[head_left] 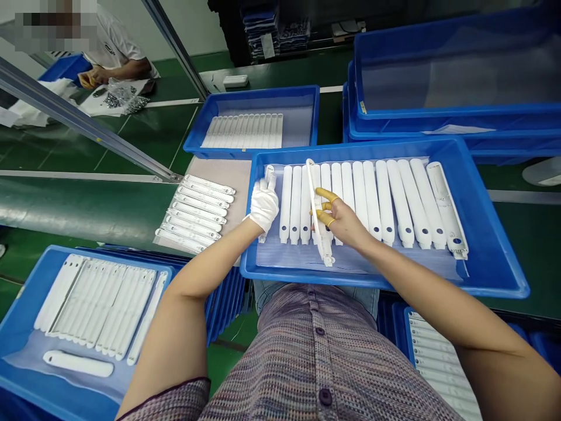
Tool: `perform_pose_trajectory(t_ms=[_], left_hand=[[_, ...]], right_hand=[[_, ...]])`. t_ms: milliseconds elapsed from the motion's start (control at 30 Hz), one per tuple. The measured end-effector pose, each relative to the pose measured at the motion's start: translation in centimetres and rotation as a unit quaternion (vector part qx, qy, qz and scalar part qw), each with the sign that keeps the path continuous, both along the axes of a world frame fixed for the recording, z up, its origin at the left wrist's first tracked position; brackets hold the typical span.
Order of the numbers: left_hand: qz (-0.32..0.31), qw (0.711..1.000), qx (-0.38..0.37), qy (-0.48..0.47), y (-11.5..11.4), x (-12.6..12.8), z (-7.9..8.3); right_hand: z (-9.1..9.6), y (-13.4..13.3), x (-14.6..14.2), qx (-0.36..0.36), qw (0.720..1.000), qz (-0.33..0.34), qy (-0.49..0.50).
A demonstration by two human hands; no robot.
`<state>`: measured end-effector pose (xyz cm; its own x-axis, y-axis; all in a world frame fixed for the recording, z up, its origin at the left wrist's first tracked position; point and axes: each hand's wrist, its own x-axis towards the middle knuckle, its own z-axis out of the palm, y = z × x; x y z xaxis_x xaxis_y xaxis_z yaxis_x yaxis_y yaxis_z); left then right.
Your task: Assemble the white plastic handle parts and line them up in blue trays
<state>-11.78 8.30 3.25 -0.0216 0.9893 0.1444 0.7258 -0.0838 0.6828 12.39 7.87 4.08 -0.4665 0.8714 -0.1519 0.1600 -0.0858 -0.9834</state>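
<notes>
Blue tray point(482, 275), right fingers point(326, 195) pinching a white strip point(312, 184), left glove point(263, 204) perhaps gripping too.

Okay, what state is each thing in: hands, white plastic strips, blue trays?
White-gloved left hand: resting on a white plastic strip.
Right hand: yellow finger cots, gripping a second white plastic strip on edge.
Front blue tray: strips lying flat in a row.
Rear blue tray: strips packed side by side.
</notes>
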Motion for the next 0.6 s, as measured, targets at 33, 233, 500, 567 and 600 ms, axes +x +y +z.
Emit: perform_pose_trajectory(t_ms=[33,233,500,567,600], left_hand=[[-0.016,0.998,-0.004,0.054,-0.1,-0.4,0.1],[-0.039,0.932,-0.049,0.358,-0.5,-2.6,1.4],[-0.033,0.952,-0.056,0.299,-0.4,-2.4,2.6],[-0.029,0.929,-0.092,0.358,-0.3,-2.2,2.6],[-0.027,0.915,-0.105,0.389,-0.2,-2.1,2.5]], right_hand=[[0.3,0.4,-0.1,0.025,0.998,0.017,-0.047],[2.5,3.2,-5.3,0.203,0.909,0.157,-0.327],[0.8,5.7,-13.7,0.249,0.847,0.185,-0.431],[0.5,5.6,-13.6,0.254,0.840,0.191,-0.440],[0.5,5.4,-13.3,0.258,0.837,0.195,-0.441]])
